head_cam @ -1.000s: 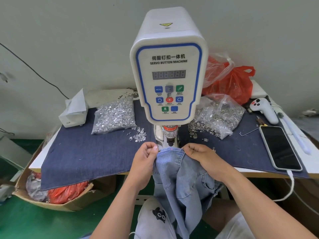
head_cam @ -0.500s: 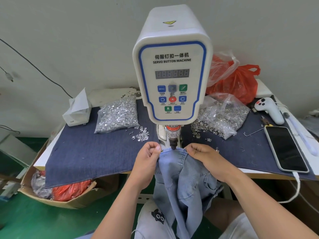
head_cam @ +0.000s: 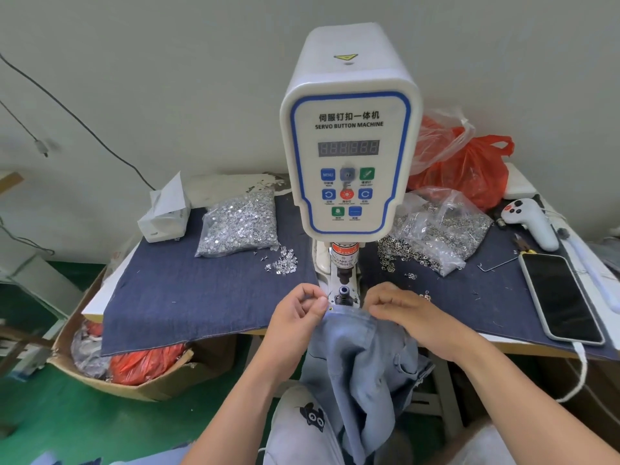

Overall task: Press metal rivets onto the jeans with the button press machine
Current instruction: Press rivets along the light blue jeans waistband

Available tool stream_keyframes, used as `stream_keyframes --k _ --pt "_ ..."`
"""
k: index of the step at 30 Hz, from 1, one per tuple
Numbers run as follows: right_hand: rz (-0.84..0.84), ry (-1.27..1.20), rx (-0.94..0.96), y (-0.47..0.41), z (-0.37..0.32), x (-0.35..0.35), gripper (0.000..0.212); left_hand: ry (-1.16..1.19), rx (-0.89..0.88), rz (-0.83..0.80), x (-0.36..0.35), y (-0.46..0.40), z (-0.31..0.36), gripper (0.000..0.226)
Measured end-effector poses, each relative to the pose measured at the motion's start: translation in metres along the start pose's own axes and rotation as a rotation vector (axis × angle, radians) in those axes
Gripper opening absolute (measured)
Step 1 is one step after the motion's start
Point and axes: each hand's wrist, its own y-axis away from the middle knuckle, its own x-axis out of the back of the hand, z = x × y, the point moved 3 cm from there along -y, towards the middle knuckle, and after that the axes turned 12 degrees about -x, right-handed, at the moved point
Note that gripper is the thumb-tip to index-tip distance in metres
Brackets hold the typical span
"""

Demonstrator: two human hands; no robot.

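Pinching the jeans (head_cam: 355,357) hem with left hand (head_cam: 298,317) and right hand (head_cam: 399,312), I keep it flat between my fingers, just before the die (head_cam: 344,293), so a rivet can sit straight.

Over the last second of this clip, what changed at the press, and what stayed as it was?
The jeans edge, which lay under the press head, has been drawn back toward the person, so the lower die of the machine now shows bare. The left hand and right hand kept their pinching grip on the waistband and came back with it. The rivet bags and the phone lie unmoved.
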Motion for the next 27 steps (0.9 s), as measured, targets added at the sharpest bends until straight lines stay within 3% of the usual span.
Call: stream_keyframes --k 4,6,10,12,14,16,20,22,24,27 --pt "0.101 0.676 0.139 0.01 -0.013 -0.022 0.029 -0.104 -0.078 -0.133 -0.017 0.017 0.013 0.007" --pt "0.038 0.675 0.223 0.019 -0.023 -0.026 0.029 -0.161 -0.103 -0.215 -0.02 0.023 0.018 0.016" --pt "-0.218 0.177 0.196 0.034 -0.026 -0.02 0.022 -0.513 -0.165 -0.467 -0.013 0.027 0.023 0.055" --pt "-0.257 -0.061 0.182 0.035 -0.026 -0.016 0.017 -0.619 -0.202 -0.533 -0.007 0.027 0.027 0.045" --pt "-0.272 -0.292 0.163 0.031 -0.022 -0.01 0.015 -0.67 -0.194 -0.533 0.002 0.023 0.03 0.021" --pt "-0.283 -0.539 0.134 0.028 -0.015 -0.004 0.013 -0.658 -0.19 -0.505 0.006 0.021 0.033 0.011" --pt "-0.178 -0.832 0.033 0.016 0.002 -0.002 0.024 -0.527 -0.216 -0.396 -0.002 0.018 0.041 0.025" --pt "-0.034 -0.623 -0.017 0.008 0.007 0.0 0.032 -0.477 -0.2 -0.315 -0.006 0.011 0.038 0.03" --pt "0.137 -0.242 -0.016 -0.001 0.005 0.006 0.029 -0.446 -0.169 -0.252 -0.004 0.005 0.034 0.033" --pt "0.612 0.35 0.004 -0.014 0.002 0.04 0.018 -0.484 -0.131 -0.245 0.001 -0.002 0.026 0.036"
